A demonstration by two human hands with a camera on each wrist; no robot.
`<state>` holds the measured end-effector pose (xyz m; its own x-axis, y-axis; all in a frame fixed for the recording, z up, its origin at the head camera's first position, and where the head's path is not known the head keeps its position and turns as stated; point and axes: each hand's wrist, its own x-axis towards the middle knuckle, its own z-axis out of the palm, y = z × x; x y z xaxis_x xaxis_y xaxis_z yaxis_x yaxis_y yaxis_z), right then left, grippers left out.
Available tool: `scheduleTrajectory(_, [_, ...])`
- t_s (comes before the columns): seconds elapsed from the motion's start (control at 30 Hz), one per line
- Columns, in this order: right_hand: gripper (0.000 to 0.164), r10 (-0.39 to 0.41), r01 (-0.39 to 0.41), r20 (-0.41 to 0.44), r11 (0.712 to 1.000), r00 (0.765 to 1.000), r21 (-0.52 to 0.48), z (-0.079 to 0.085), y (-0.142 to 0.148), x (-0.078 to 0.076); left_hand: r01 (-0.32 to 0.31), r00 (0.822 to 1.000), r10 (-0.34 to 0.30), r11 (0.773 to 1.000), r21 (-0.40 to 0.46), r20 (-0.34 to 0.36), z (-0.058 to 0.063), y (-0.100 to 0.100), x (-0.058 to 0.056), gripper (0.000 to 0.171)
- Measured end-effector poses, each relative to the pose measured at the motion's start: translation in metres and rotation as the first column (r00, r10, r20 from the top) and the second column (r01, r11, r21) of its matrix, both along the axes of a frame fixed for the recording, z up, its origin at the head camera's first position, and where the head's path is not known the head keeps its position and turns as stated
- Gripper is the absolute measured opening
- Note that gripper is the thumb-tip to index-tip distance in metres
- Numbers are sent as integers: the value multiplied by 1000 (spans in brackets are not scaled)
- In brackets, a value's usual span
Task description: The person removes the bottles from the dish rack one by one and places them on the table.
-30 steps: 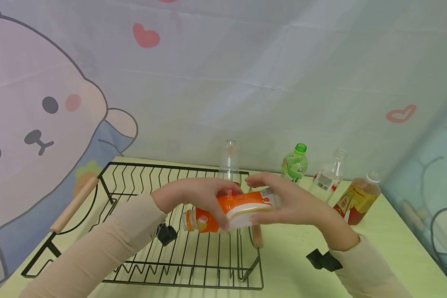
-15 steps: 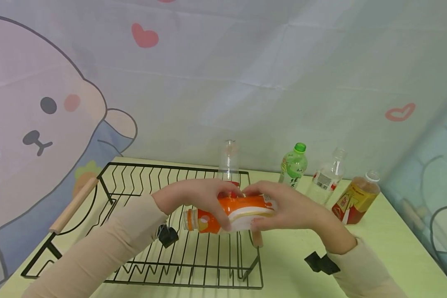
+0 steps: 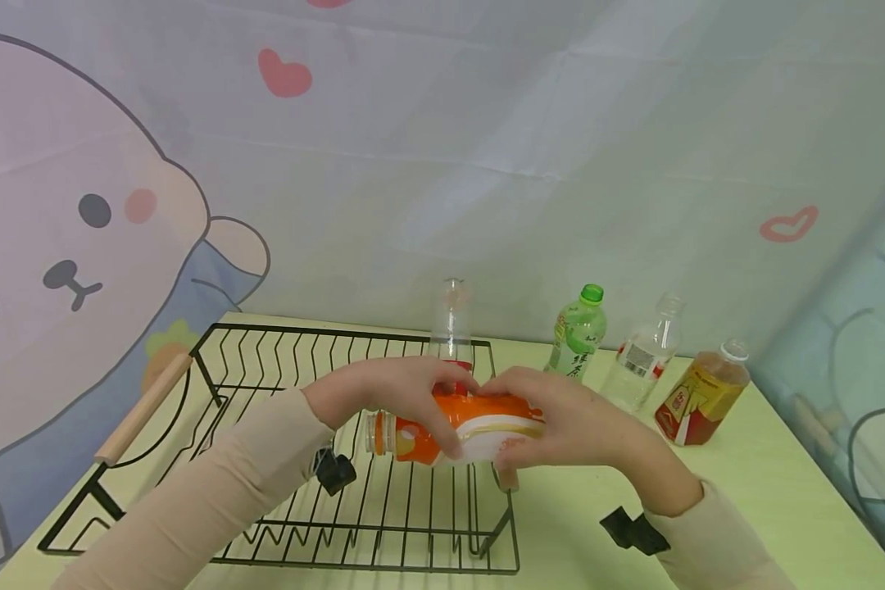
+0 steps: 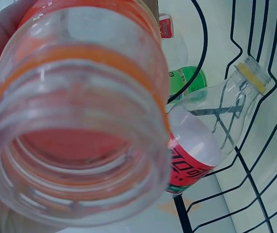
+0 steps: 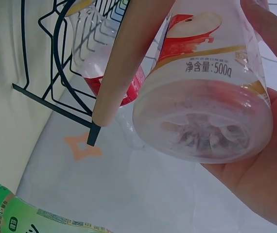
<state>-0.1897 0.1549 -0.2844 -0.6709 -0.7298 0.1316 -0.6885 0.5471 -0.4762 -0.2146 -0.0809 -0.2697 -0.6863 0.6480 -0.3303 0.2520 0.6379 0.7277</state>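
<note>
Both hands hold an uncapped plastic bottle (image 3: 487,426) with an orange and white label, lying sideways above the right part of a black wire dish rack (image 3: 369,566). My left hand (image 3: 401,392) grips it around the middle, thumb across the near side. At the base end, my right hand (image 3: 578,416) has fingers and thumb round it. The open mouth (image 4: 75,170) points left and fills much of the left wrist view. In the right wrist view the clear bottle base (image 5: 201,131) shows against the right palm.
A clear bottle with a red label (image 3: 452,324) stands at the rack's back right. Wooden handles, the left one (image 3: 143,410), flank the rack. To the right stand a green-capped bottle (image 3: 581,328), a clear bottle (image 3: 643,360) and a yellow-labelled bottle (image 3: 704,397).
My right hand's fingers, spread wider at the base a second ago, have closed in round the bottle. The bottle lies more level now. My left hand keeps its grip.
</note>
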Motion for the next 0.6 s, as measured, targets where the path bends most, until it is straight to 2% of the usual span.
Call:
scheduleTrajectory(0.33, [62, -32, 35, -57, 998, 998, 53, -5, -3, 2, -29, 1000, 29, 1000, 13, -2, -1, 3, 3, 60])
scheduleTrajectory(0.6, [64, -57, 61, -68, 996, 996, 70, -4, -2, 3, -24, 1000, 24, 999, 42, 12, -3, 3, 0, 60])
